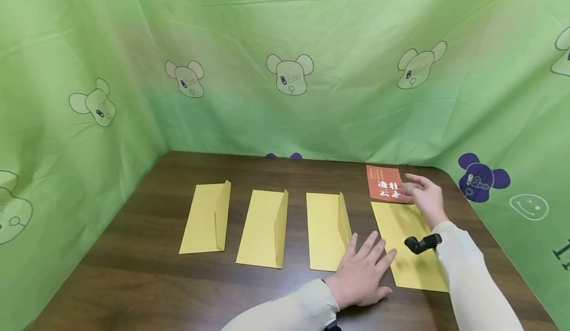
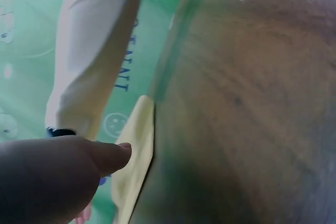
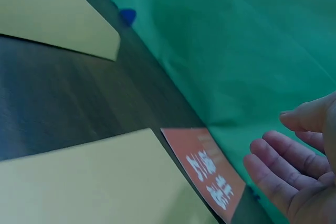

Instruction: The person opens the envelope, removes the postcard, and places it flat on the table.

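My right hand [image 1: 425, 197] hovers by the right edge of a red card [image 1: 382, 180] printed with white characters. In the right wrist view its fingers [image 3: 286, 174] are loosely bent, apart from the card [image 3: 207, 169], with nothing between them. Just in front of the card lies a yellow envelope [image 1: 394, 242], partly hidden by my right forearm. My left hand [image 1: 359, 274] has its fingers spread, palm down, low over the table between this envelope and another yellow envelope [image 1: 324, 232]. Its fingertips reach the near edges of both; firm contact cannot be made out.
Two more yellow envelopes lie to the left, one [image 1: 262, 227] mid-table and one [image 1: 202, 217] farther left, their flaps raised along the right side. They rest on a dark wooden table [image 1: 147, 276]. A green printed curtain [image 1: 338, 123] stands around the back and sides.
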The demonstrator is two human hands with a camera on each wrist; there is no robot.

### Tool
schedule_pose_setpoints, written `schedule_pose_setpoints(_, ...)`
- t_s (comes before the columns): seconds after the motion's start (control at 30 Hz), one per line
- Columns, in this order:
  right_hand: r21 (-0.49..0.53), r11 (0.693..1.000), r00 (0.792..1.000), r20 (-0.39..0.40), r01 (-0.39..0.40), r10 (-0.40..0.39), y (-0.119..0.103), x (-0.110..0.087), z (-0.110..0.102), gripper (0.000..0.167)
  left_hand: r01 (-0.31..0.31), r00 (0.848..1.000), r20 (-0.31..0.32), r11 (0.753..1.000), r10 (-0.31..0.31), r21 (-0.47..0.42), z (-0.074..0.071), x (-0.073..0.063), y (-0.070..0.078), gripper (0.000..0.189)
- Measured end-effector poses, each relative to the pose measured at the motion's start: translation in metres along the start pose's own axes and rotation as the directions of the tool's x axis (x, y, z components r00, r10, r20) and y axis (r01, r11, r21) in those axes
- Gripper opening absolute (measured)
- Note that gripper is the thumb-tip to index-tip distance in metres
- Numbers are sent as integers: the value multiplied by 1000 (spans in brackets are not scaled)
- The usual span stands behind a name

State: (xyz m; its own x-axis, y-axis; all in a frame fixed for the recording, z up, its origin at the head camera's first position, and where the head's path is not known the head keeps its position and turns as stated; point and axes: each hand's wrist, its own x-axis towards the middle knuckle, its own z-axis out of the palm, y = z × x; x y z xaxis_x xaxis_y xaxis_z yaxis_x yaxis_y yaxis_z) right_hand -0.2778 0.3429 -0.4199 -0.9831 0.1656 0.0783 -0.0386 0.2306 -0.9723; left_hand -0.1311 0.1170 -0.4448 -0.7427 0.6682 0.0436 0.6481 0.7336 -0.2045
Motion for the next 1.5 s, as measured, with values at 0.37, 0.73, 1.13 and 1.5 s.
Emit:
schedule_pose_setpoints(0.37, 114, 990, 991, 95, 89, -100, -7, -28, 24, 24, 68, 995, -73, 996, -72, -62, -7, -18, -34, 82)
schedule_pose_setpoints(0.73, -38, 993, 970, 221, 112, -101, -4, -69, 60, 41, 225, 969, -74, 967, -234, -117, 11, -42, -70, 82)
schedule_pose_setpoints(1.13, -372, 882, 926, 344, 289, -158, -11, -105, 84, 42, 267, 963, -7, 955, -271, -127, 28, -57, -97, 79)
schedule_pose_setpoints(1.5, -512, 721, 857, 461, 468, -229, -10, -129, 95, 55, 241, 970, 40, 959, -238, -150, 33, -64, -103, 68)
